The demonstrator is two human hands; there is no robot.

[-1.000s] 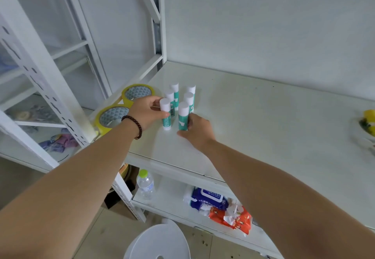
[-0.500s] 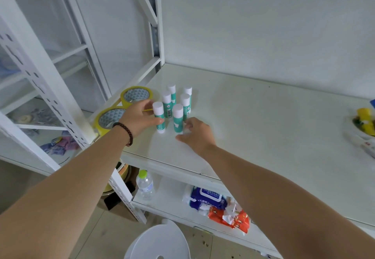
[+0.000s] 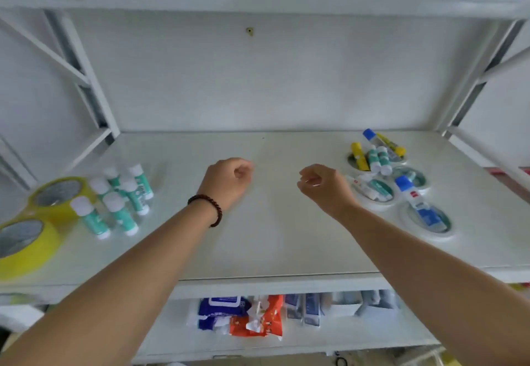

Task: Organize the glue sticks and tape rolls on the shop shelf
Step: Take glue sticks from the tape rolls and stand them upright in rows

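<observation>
- Left hand (image 3: 226, 179) and right hand (image 3: 324, 188) hover over the middle of the shelf (image 3: 272, 239) — both loosely curled, holding nothing.
- Teal glue sticks (image 3: 120, 199) stand upright left of the left hand, beside yellow tape rolls (image 3: 43, 208).
- White tape rolls (image 3: 430, 235) lie right of the right hand.

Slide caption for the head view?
Left hand and right hand hover empty above the shelf; green glue sticks upright left, mixed glue tubes right.

White metal shelving (image 3: 275, 282) against white wall (image 3: 258, 84)
</observation>
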